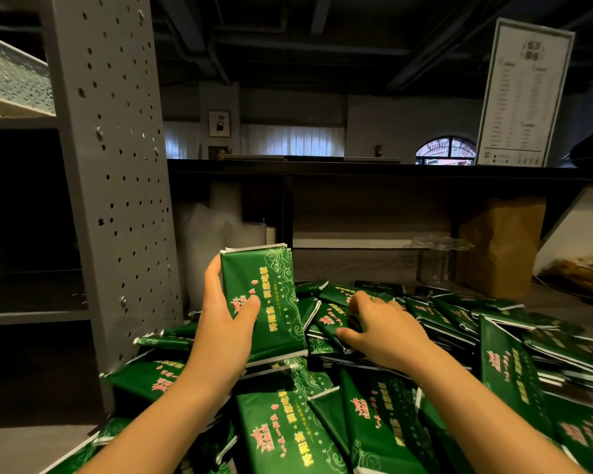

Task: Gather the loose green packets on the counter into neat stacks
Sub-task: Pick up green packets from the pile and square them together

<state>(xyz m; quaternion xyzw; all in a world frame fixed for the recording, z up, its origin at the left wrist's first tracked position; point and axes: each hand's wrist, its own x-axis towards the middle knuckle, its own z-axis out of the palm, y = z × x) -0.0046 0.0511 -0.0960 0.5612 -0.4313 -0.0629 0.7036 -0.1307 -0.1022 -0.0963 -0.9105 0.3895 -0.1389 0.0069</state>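
A big loose heap of green packets with pink and gold print covers the counter from the middle to the right and front edge. My left hand holds a small upright stack of green packets, thumb across its front, above the heap's left part. Just to the right, my right hand is palm down on the heap, fingers closed around one packet that lies tilted among the others.
A grey perforated metal post and shelving stand close on the left. Behind the heap is a dark raised counter ledge with a menu card. A brown paper bag and clear plastic cups stand at the back right.
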